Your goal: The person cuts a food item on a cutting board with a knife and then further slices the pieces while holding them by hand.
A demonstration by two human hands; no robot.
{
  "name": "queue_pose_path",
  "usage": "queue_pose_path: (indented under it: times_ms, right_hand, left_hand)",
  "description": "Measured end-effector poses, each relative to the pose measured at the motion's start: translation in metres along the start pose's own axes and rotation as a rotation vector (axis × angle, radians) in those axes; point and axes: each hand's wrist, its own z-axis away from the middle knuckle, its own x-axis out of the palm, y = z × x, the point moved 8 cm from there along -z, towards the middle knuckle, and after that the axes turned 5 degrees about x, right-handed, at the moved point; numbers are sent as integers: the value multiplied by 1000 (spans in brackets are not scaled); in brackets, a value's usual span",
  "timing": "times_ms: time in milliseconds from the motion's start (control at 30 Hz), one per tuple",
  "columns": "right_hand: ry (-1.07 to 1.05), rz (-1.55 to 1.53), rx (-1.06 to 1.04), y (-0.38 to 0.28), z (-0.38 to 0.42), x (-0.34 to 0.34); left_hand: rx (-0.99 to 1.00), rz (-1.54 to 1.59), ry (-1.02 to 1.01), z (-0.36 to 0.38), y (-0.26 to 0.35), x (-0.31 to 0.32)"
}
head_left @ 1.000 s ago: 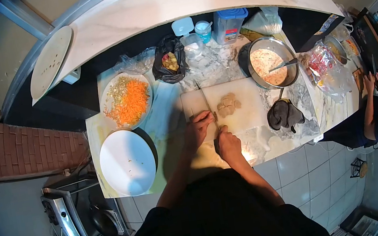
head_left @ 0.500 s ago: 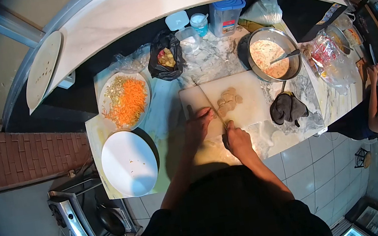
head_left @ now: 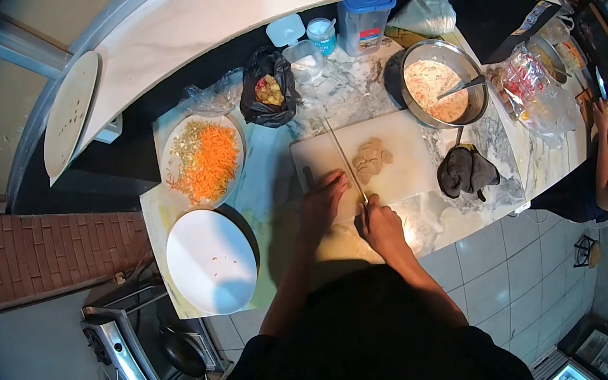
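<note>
My right hand (head_left: 382, 225) is closed round the handle of a long knife (head_left: 346, 158), whose blade points away from me over the white cutting board (head_left: 406, 135). Just left of the blade, my left hand (head_left: 327, 196) rests on the board with its fingers pressed together; what they hold, if anything, is hidden. Several thin pale brown slices (head_left: 370, 160) lie in a loose pile to the right of the blade. A dark cloth mitt (head_left: 466, 170) lies right of the board.
A plate of shredded carrot (head_left: 213, 160) and a white plate (head_left: 211, 263) are at left. Behind the board stand a black bag (head_left: 269, 112), tubs and a metal bowl of batter (head_left: 435, 92) with a utensil. A co-worker (head_left: 604, 172) holds a knife at far right.
The blade has tilted slightly, its tip shifting a little to the right. The whole view has moved slightly. My hands keep nearly the same places.
</note>
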Motion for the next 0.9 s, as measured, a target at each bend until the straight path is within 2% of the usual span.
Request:
queue_pose_path:
  times_ms: [100,200,267,367,500,567,767,900]
  right_hand:
    - [14,-3,-12,1,3,7]
    - [20,-24,-12,3,4,14]
    - [18,-15,-8,1,5,12]
    - [17,-9,-2,4,5,13]
    - [-39,51,21,4,5,14]
    - [-12,31,10,6,5,14]
    - [21,14,-37,5,7,12]
    - [0,3,-19,7,7,14]
  left_hand:
    - [7,-37,-12,0,1,0]
    - [-73,-136,-27,0,-4,-2]
    - [-131,-63,53,1,-9,-10]
    - [-167,24,55,0,-11,-9]
    - [-124,-11,41,-2,-9,-6]
    - [-28,-51,40,-6,0,-7]
    - [-96,-25,-1,-6,-3,-6]
    - [-17,-124,-8,-3,1,-3]
